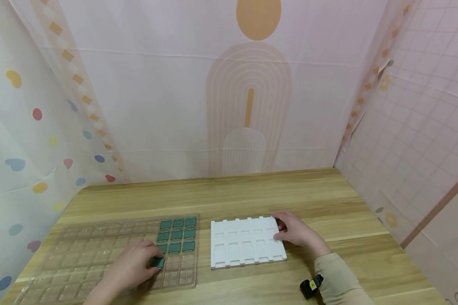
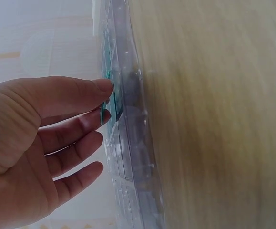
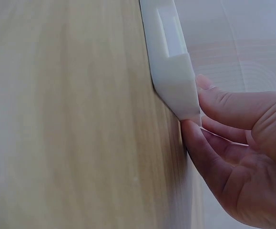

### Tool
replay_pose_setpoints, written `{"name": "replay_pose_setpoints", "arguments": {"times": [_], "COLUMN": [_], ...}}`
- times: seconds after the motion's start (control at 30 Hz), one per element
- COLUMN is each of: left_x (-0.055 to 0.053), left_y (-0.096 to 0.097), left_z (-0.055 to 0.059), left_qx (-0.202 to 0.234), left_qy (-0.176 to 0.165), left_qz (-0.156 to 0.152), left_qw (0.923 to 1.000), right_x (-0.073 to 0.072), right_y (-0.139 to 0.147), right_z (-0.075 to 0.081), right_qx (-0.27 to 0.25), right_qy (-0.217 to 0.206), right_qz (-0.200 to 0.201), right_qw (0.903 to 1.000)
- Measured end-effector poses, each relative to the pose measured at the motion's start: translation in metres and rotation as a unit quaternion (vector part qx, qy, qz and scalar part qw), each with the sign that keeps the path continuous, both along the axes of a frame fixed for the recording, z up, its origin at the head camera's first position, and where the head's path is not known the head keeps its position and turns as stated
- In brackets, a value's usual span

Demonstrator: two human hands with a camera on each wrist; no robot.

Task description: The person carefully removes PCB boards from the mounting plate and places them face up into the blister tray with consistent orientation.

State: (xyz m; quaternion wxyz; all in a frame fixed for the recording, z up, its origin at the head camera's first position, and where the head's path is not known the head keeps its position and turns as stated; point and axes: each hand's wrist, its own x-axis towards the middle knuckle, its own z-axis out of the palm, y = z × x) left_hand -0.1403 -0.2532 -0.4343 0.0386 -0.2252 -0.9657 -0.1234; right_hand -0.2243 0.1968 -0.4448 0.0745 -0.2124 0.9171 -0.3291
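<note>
My left hand (image 1: 133, 262) pinches a small green circuit board (image 1: 158, 263) between thumb and fingers, low over the clear plastic tray (image 1: 192, 277). In the left wrist view that board (image 2: 102, 113) appears edge-on at the fingertips, with the palm turned to the camera. Several matching green boards (image 1: 177, 234) sit in the clear tray's pockets at its right end. My right hand (image 1: 295, 231) grips the right edge of a white pocketed tray (image 1: 248, 263), which lies on the table. The right wrist view puts the thumb and a finger on opposite faces of the white tray's edge (image 3: 178, 81).
The wooden table (image 1: 198, 192) ends at printed curtains (image 1: 168, 106) behind and on both sides. A small black device (image 1: 310, 288) with a yellow mark is beside the right sleeve (image 1: 337, 275). Clear pockets without boards extend across the clear tray's left side.
</note>
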Motion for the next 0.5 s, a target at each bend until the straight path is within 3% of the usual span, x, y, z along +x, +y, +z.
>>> {"name": "replay_pose_setpoints", "arguments": {"times": [0.5], "left_x": [0.0017], "left_y": [0.0050], "left_z": [0.0032], "left_qx": [0.001], "left_qy": [0.019], "left_qz": [-0.001], "left_qw": [0.9998], "right_x": [-0.0001], "right_y": [-0.0007], "right_z": [0.0000], "right_qx": [0.008], "right_qy": [0.008], "right_qz": [0.006], "right_qw": [0.9999]}}
